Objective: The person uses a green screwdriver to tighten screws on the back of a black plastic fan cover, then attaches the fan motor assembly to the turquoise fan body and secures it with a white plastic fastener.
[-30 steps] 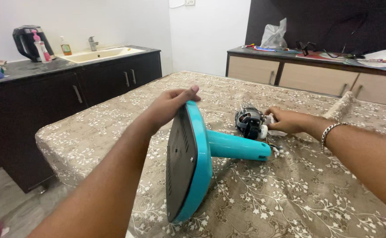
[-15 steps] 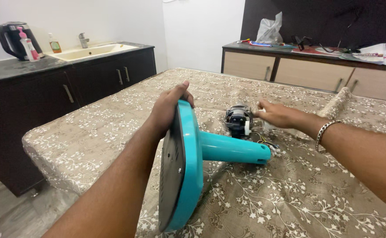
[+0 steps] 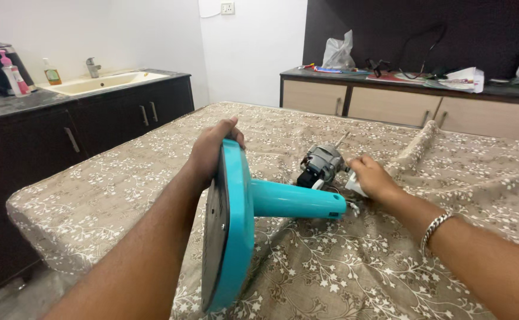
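Motor [image 3: 320,164] now tipped upward; right hand [image 3: 373,178] grips its white rear, left hand [image 3: 210,151] clasps rigid, top-heavy teal fan base [image 3: 234,225] by rim.

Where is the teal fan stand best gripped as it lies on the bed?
Probably the teal fan stand at its base's upper rim, from the left, where the left hand holds it: the disc stands on edge, its rim thin enough to pinch.

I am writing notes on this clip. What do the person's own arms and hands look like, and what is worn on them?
Both forearms are bare, with no sleeves in view. The left hand wears no ring or glove. The right hand is also ungloved; a silver chain bracelet circles that wrist.
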